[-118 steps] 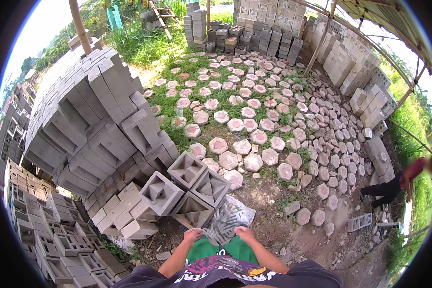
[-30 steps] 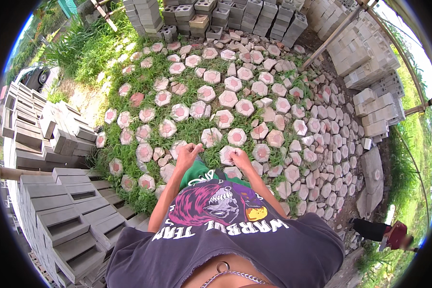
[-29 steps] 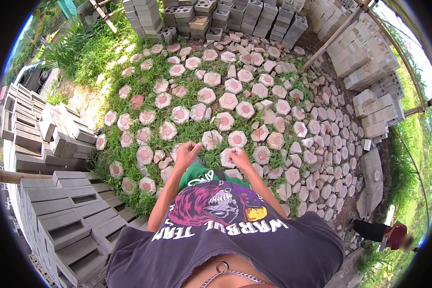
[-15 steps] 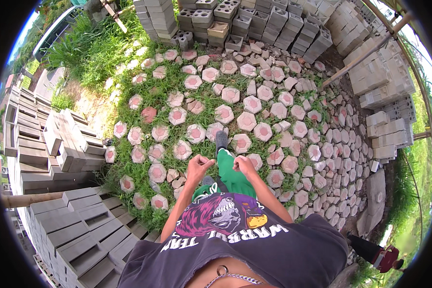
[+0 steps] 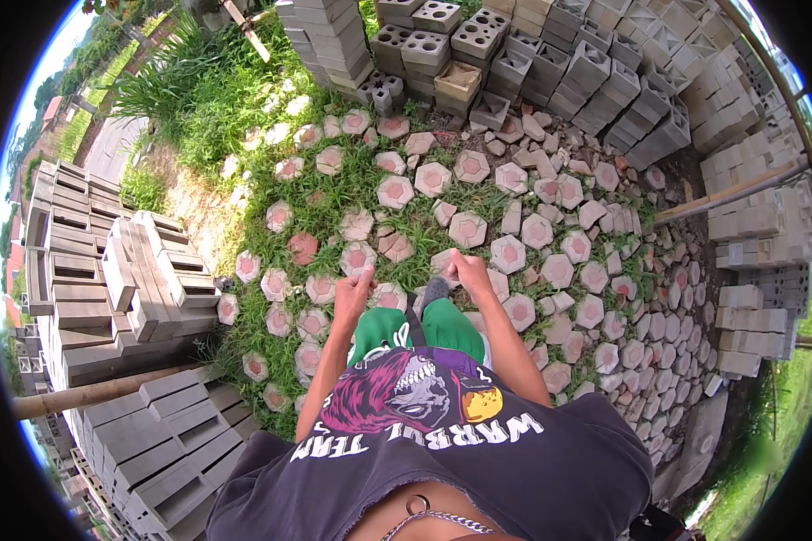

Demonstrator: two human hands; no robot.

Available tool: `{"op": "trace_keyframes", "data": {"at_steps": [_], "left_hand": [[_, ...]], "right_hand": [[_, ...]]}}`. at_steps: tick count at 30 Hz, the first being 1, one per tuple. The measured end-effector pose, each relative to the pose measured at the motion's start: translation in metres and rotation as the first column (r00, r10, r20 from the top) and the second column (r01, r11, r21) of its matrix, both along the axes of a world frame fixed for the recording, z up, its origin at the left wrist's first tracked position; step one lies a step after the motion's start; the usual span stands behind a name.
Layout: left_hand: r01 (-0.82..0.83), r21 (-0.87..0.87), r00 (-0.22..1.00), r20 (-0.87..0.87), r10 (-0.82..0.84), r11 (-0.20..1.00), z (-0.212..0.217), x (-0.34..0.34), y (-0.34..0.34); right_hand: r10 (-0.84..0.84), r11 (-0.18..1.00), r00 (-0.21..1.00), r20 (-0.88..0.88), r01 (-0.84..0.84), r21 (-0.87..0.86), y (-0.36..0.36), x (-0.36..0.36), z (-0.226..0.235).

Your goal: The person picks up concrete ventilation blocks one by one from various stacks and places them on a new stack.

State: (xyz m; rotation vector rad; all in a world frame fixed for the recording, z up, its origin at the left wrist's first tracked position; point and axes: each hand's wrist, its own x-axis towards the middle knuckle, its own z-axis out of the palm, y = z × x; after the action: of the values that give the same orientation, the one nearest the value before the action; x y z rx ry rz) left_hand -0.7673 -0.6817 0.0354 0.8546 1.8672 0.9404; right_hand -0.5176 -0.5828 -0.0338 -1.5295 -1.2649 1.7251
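Note:
My left hand (image 5: 354, 288) is held in front of my waist with its fingers curled closed and the thumb pressed against them. My right hand (image 5: 469, 272) is closed in much the same way, a little farther forward and to the right. What either hand holds, if anything, is hidden or too small to make out. The hands are apart, above my green trousers (image 5: 449, 323). Beneath them lie hexagonal paving stones (image 5: 467, 230) with reddish centres, set in grass. A grey shoe or sock (image 5: 436, 289) shows just below my right hand.
Stacked grey hollow blocks (image 5: 424, 50) stand ahead, with more block stacks (image 5: 744, 316) along the right. Rows of concrete blocks (image 5: 144, 279) fill the left side, beside a wooden pole (image 5: 108, 393). Another pole (image 5: 730, 194) slants at the right. Broken stone pieces (image 5: 532, 135) lie ahead.
I have walked forward, and the block stacks ahead look nearer. My hands have moved farther apart and forward. The person at the lower right is mostly out of view.

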Motion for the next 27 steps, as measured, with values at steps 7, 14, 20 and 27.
{"op": "trace_keyframes", "data": {"at_steps": [7, 14, 20, 27], "left_hand": [[-0.101, -0.088, 0.923, 0.363, 0.126, 0.991, -0.034, -0.005, 0.116], [0.13, -0.121, 0.887, 0.458, -0.061, 0.984, -0.065, -0.022, 0.273], [0.32, -0.089, 0.847, 0.474, -0.242, 0.943, -0.064, -0.074, 0.455], [0.4, -0.108, 0.887, 0.297, -0.354, 0.91, -0.062, -0.154, 0.589]], "right_hand": [[-0.101, 0.967, 0.995, 0.026, 0.104, -0.232, 0.086, 0.031, -0.014], [-0.255, 0.901, 0.962, 0.096, 0.273, -0.337, 0.174, 0.025, -0.045], [-0.475, 0.815, 0.869, 0.138, 0.494, -0.304, 0.285, -0.021, -0.053], [-0.461, 0.834, 0.86, 0.219, 0.504, -0.225, 0.385, -0.1, -0.016]]}}
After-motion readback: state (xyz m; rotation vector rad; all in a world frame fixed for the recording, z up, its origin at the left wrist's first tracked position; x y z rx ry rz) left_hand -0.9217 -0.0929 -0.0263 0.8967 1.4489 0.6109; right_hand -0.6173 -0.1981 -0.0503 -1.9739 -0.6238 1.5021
